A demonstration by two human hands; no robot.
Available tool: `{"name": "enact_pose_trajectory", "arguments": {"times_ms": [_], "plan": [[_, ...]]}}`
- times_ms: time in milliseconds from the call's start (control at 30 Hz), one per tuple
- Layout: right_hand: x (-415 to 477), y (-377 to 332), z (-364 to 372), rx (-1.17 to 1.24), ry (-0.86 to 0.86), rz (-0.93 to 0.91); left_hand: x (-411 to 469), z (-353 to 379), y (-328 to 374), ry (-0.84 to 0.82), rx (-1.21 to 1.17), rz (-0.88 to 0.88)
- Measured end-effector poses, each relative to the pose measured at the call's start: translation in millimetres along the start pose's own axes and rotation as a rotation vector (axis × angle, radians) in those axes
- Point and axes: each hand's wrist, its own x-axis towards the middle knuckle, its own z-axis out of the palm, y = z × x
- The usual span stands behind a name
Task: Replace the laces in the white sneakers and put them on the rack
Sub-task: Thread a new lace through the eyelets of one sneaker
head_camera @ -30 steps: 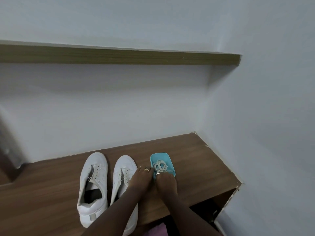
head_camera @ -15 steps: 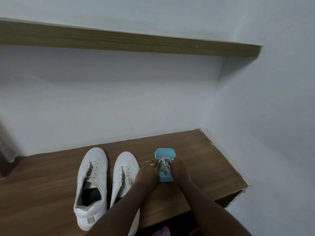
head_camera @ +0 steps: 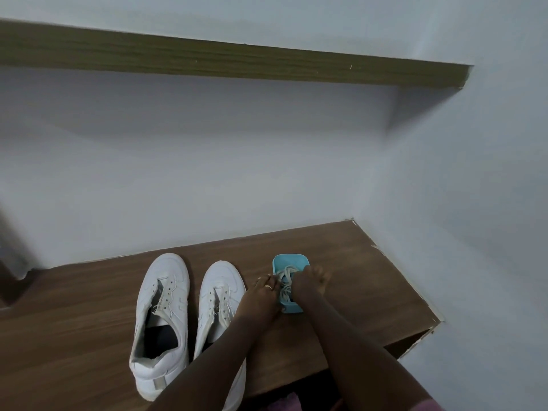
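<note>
Early stage: we count two white sneakers, left sneaker (head_camera: 161, 295) and right sneaker (head_camera: 221, 287), side by side on the bench (head_camera: 361, 277), eyelets mostly bare, not racked. One teal tray (head_camera: 289, 258) beside them holds tangled laces (head_camera: 285, 278), count unclear. Left hand (head_camera: 264, 295) and right hand (head_camera: 308, 284) touch the tray; we cannot tell if either grip has a lace

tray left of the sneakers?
No, the tray lies on the wood to the right of both sneakers.
</note>
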Motion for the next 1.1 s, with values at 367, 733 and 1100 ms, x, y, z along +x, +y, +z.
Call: {"name": "enact_pose_trajectory", "arguments": {"times_ms": [367,733,1100], "plan": [[0.8,9.2,0.3,0.252,0.138,0.021,1.0,-0.2,5.1,-0.014,-0.043,-0.033],[-29.6,32.6,-63.0,1.417,-0.122,-0.065,-8.1,-47.1,2.0,0.207,-0.905,-0.319],[-84.4,-4.4,-71.2,1.646,-0.283,-0.084,-56.2,-75.2,-16.1,0.117,-1.227,-0.428]]}}
